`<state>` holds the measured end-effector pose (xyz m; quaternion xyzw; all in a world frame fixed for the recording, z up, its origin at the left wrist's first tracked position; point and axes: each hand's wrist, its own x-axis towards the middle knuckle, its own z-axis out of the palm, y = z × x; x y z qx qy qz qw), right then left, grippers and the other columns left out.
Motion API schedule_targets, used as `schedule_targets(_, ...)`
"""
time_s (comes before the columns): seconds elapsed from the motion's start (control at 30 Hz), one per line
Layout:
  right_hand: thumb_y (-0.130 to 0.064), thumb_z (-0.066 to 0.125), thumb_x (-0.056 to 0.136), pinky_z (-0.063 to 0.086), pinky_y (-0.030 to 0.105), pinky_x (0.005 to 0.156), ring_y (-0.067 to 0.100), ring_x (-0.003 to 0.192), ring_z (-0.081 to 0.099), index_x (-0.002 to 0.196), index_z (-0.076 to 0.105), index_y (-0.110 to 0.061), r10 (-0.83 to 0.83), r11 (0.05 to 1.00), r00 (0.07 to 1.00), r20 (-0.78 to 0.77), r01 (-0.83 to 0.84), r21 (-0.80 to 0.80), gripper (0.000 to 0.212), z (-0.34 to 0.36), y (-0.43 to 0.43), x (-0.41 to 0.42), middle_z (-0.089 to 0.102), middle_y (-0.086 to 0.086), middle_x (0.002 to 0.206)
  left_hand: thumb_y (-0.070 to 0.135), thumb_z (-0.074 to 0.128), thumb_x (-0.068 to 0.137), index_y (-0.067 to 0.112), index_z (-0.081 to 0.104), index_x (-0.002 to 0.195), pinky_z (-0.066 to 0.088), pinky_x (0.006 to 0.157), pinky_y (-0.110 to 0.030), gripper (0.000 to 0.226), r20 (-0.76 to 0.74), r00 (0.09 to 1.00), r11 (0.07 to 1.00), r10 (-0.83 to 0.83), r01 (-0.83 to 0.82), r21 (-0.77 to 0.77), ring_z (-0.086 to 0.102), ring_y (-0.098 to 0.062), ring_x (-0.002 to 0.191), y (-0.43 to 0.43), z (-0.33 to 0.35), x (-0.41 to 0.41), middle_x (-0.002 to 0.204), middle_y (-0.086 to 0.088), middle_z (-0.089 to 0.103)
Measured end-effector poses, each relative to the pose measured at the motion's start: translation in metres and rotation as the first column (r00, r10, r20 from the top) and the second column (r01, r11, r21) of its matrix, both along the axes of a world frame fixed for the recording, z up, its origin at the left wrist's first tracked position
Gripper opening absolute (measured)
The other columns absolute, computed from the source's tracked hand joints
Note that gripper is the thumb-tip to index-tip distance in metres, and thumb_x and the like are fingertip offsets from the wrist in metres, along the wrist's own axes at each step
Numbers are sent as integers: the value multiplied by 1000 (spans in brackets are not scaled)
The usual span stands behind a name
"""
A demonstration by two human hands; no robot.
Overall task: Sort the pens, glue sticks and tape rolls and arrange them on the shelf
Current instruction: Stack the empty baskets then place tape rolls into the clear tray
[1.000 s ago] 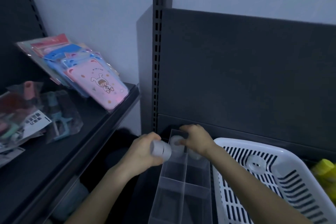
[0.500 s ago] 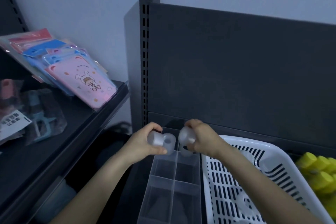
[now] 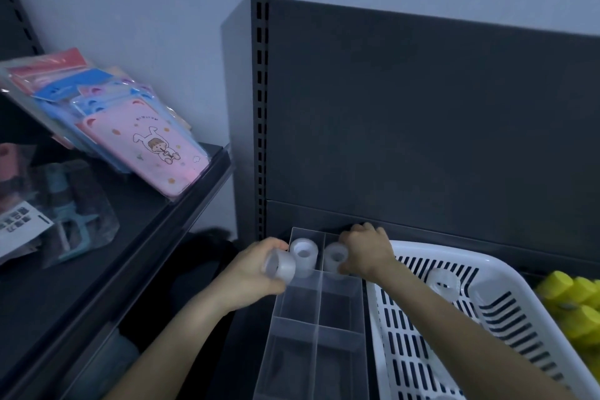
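Note:
A clear divided organiser [image 3: 319, 318] stands on the dark shelf against the back panel. My left hand [image 3: 250, 276] grips a clear tape roll [image 3: 280, 266] just left of the organiser's far-left compartment, where another tape roll [image 3: 304, 253] stands. My right hand [image 3: 365, 253] curls round a tape roll [image 3: 336, 258] set in the far-right compartment. The nearer compartments look empty.
A white slotted basket [image 3: 406, 334] sits right of the organiser with one tape roll [image 3: 443, 284] in it. Yellow glue stick caps [image 3: 574, 305] cluster at the far right. On the left shelf [image 3: 107, 269] lie pink and blue packaged items [image 3: 146, 146].
A tape roll now stands in the far-left compartment. My right hand has lowered its roll into the far-right compartment. My left hand still holds a roll beside the organiser.

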<state>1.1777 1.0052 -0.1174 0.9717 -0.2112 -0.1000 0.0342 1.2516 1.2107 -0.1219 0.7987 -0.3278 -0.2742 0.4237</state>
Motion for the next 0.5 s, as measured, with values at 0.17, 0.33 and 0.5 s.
schedule_targets(0.17, -33, 60, 81, 29, 35, 100, 25, 120, 41, 120, 51, -17, -16, 1000, 1000, -2, 16, 6, 43, 0, 4, 2, 51, 5, 126, 17, 75, 66, 27, 50, 100, 53, 81, -36, 43, 97, 995, 999, 7, -11, 46, 60, -15, 90, -2, 0, 0, 99, 5, 59)
schedule_targets(0.33, -39, 56, 87, 29, 36, 104, 23, 125, 41, 132, 46, -19, -39, 993, 968, 249, 11, 115, 50, 18, 2, -32, 49, 3, 133, 28, 76, 70, 18, 56, 111, 49, 83, -29, 47, 405, 888, 949, -218, 95, 302, 53, -14, 98, -22, 11, -14, 109, 4, 50)
schedule_targets(0.5, -30, 57, 88, 37, 32, 102, 19, 115, 52, 126, 55, -18, -113, 973, 911, 396, 21, 230, 39, 23, -4, -86, 56, -1, 128, 30, 75, 71, 11, 57, 98, 38, 76, -28, 38, 543, 692, 807, -476, 97, 583, 54, -23, 100, -47, 8, -23, 109, -4, 56)
